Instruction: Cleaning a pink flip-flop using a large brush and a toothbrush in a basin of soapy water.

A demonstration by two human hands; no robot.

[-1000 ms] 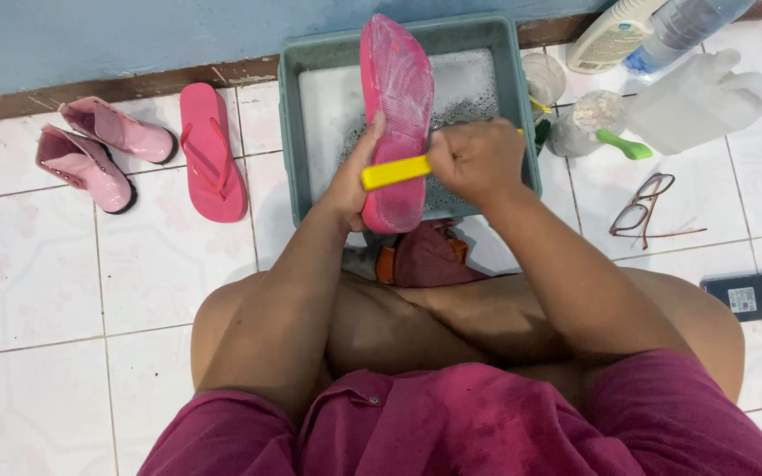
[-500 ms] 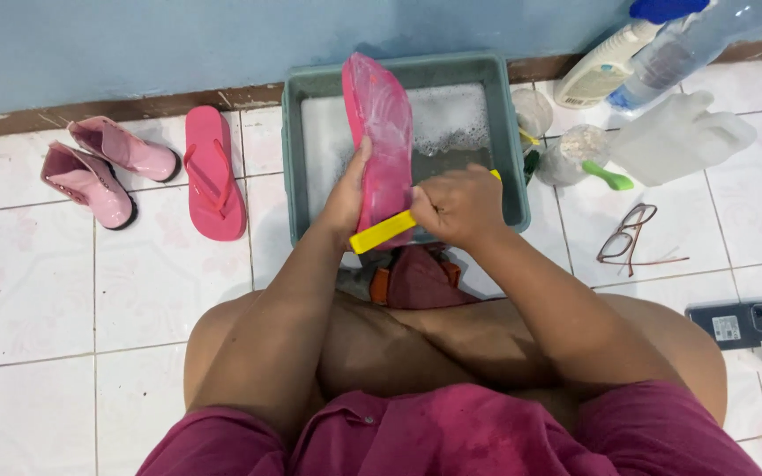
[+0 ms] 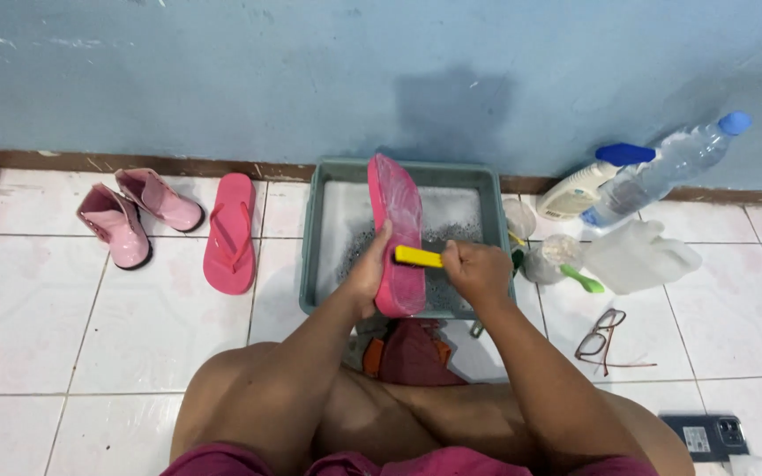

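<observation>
Fingers [image 3: 372,264] of our left hand [image 3: 369,280] clamped the pink flip-flop [image 3: 396,231] over the soapy basin [image 3: 319,229]; right hand [image 3: 478,271] gripped the yellow brush [image 3: 419,256]. We judged short, firm strokes best.

A blue painted wall [image 3: 222,79] meets a brown skirting strip [image 3: 134,163]. White glossy floor tiles [image 3: 37,300] spread below.

Two pink boots [image 3: 138,216] and a pink flip-flop [image 3: 229,233] are lying on the white tiled floor [image 3: 37,326], left. Right: spray bottle [image 3: 591,183], clear water bottle [image 3: 663,167], white jug [image 3: 638,256], eyeglasses [image 3: 601,339], phone [image 3: 704,434] are resting there.
</observation>
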